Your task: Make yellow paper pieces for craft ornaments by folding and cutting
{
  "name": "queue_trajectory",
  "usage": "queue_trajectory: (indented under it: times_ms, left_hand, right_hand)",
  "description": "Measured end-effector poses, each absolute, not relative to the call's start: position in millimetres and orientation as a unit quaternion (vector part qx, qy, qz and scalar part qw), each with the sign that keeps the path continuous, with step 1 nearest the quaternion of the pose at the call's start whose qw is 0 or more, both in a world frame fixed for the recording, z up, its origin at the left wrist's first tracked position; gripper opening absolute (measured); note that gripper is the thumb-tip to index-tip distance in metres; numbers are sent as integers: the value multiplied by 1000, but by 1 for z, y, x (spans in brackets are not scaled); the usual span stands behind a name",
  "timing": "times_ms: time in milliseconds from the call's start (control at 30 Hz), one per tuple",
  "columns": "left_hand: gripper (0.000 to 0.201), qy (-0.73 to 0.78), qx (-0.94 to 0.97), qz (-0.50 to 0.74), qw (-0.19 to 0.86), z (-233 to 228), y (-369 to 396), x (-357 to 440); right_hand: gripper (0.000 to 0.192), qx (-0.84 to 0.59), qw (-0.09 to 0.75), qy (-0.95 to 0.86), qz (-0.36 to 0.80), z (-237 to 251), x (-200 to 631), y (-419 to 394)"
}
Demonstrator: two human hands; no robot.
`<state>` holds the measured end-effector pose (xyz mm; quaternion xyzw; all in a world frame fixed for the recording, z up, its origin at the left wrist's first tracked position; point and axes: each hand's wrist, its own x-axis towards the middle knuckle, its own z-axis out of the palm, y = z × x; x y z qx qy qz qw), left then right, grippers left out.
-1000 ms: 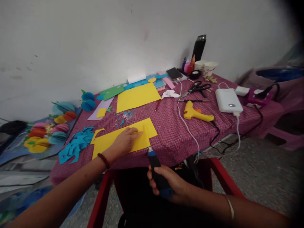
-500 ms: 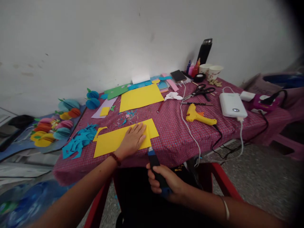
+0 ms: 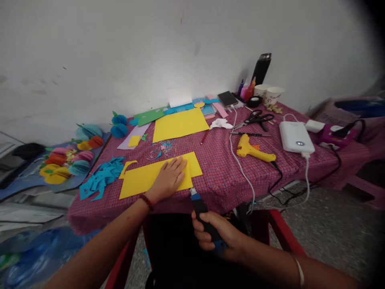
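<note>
Yellow paper (image 3: 141,180) under left hand (image 3: 168,178), cutter (image 3: 204,218) in right grip (image 3: 218,237)

Left hand (image 3: 168,178) lies flat, palm down, on the near yellow sheet (image 3: 141,180), pinning it to the checked tabletop (image 3: 222,172). Right hand (image 3: 215,237) grips a blue-and-black cutter (image 3: 202,212), its tip right at the sheet's near right corner. A yellow glue gun (image 3: 251,149) lies to the right, black scissors (image 3: 255,118) beyond it, a white power bank (image 3: 296,136) farther right.
</note>
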<state>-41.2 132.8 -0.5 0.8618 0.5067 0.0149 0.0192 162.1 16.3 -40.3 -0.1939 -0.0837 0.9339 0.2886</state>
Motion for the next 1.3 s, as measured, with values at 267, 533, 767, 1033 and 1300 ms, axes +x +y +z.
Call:
queue_trajectory:
  times_ms: [267,533,767,1033,1300]
  left_hand:
    - [53,511,859,6,11,-1,132,-40]
    - [52,499,867,15,5,-3,132,-41]
    - [50,493,870,18,11,1,131,-41]
    - [49,496,868,13,3,-2,132,-42]
    - [56,505,863,2,4,2,129,-37]
  right_hand:
    - [28,-204,291,-85,931,-39,160,18]
    - [27,-203,296,-86,929,-40,161,14]
    - [27,-192,301,-80,931,-36,161,21]
    - [22,-177,283,-65,940,-34,172,16]
    - [25,-133,251,-60,957,-36,174,39]
